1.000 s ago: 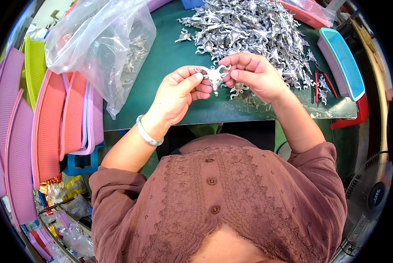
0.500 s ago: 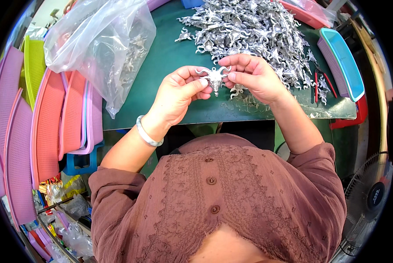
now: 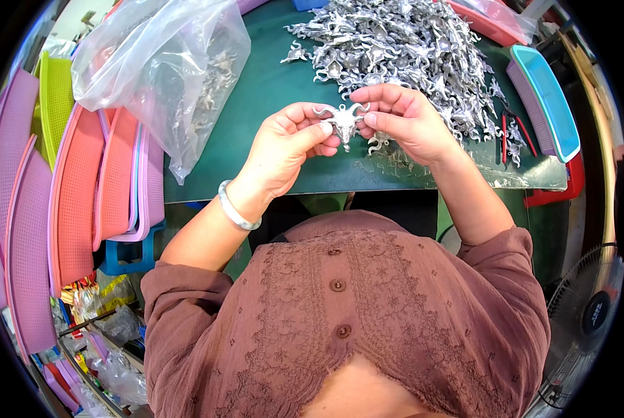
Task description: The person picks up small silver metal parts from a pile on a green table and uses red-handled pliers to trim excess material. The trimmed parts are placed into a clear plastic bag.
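Observation:
A silver metal pendant shaped like a horned bull skull (image 3: pixel 345 124) is held up between my two hands, its horns at the top and its snout pointing down. My left hand (image 3: pixel 291 139) pinches its left side between thumb and fingers. On the other side, my right hand (image 3: pixel 409 125) pinches it with thumb and index finger. Just beyond my hands, a large heap of similar silver castings (image 3: pixel 402 59) covers the far part of the green table (image 3: pixel 270 70). One casting (image 3: pixel 296 53) lies apart at the heap's left edge.
Red-handled pliers (image 3: pixel 514 132) lie right of the heap, by a teal and purple basket (image 3: pixel 545 101). A clear plastic bag (image 3: pixel 166 76) with castings inside sits at the left. Stacked coloured baskets (image 3: pixel 75 195) line the left side. A fan (image 3: pixel 590 306) stands at lower right.
Almost nothing differs. Both hands still hold the bull-skull pendant in the same pose, and the whole view has shifted very slightly.

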Available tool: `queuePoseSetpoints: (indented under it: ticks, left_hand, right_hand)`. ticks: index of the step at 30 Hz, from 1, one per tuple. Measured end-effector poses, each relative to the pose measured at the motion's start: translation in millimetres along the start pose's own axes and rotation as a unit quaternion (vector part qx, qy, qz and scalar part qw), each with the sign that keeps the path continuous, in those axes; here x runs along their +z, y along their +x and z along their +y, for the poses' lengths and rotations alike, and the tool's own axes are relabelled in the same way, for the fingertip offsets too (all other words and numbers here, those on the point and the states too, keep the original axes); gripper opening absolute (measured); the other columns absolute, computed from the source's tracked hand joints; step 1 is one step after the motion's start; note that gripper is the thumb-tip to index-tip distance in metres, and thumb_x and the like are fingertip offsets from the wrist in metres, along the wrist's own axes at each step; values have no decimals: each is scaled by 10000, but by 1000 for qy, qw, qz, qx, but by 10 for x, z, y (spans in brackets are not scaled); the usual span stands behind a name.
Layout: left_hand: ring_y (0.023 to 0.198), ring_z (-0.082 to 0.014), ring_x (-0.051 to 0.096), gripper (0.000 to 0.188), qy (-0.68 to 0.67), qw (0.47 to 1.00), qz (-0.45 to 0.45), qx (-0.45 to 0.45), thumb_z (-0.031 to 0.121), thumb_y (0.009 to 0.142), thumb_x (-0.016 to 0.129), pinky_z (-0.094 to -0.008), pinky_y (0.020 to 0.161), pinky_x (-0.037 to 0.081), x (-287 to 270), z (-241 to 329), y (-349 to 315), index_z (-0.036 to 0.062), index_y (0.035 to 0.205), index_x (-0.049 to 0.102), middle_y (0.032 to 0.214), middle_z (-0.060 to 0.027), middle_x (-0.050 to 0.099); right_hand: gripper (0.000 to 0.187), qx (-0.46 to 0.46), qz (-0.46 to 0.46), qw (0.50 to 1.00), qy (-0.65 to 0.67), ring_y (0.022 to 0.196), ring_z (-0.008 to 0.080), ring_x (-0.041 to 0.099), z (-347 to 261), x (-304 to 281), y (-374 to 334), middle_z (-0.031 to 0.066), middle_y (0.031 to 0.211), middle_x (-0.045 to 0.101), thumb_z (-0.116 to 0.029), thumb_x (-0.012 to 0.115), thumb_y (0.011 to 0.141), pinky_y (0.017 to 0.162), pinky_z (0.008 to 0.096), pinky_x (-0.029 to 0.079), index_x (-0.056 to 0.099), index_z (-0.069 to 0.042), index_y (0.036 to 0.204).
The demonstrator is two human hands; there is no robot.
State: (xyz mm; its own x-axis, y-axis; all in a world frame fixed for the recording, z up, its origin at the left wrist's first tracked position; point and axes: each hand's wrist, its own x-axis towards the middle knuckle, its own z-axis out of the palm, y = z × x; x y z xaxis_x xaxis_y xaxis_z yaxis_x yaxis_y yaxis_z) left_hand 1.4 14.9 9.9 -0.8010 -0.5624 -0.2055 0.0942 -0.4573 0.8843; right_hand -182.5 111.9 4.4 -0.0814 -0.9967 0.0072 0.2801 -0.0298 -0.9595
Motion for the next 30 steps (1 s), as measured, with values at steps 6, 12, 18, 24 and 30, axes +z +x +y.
queuePoseSetpoints:
  ticks: [6,12,18,24,30]
  left_hand:
    - [731,-137,598,162,-23,1000,-13,-16,42,826,544,-252,666,513,-24,2,9,-2,981,532,870,-75,592]
    - [736,-143,609,158,-25,999,-20,-7,52,839,520,-257,675,511,-36,-8,9,0,986,545,851,-88,613]
    - [748,-150,608,155,-32,999,-23,-21,43,848,489,-273,689,510,-42,5,19,-4,987,540,866,-95,608]
    - [738,-159,606,161,-58,997,-29,-43,39,849,469,-276,685,511,-50,25,28,-15,990,527,858,-98,603]
    - [730,-159,605,169,-75,995,-25,-69,42,851,464,-271,677,514,-67,26,35,-20,997,521,858,-98,602]
  right_hand:
    - [294,6,2,1000,-2,743,104,571,-2,-8,-5,54,867,603,-33,555,807,695,229,472,518,26,1092]
    - [284,-5,-1,1000,-2,746,110,576,-6,-6,-14,72,855,609,-43,553,810,701,234,476,523,33,1082]
    - [277,-3,-5,1000,1,735,106,569,-5,-11,-14,66,844,605,-41,536,818,699,232,474,522,34,1084]
    - [285,3,-4,1000,5,728,103,565,-13,-9,-12,62,832,603,-43,532,820,697,229,472,513,35,1093]
    - [297,7,-9,1000,18,725,103,568,-4,-11,-5,67,829,603,-52,534,824,690,227,473,500,34,1106]
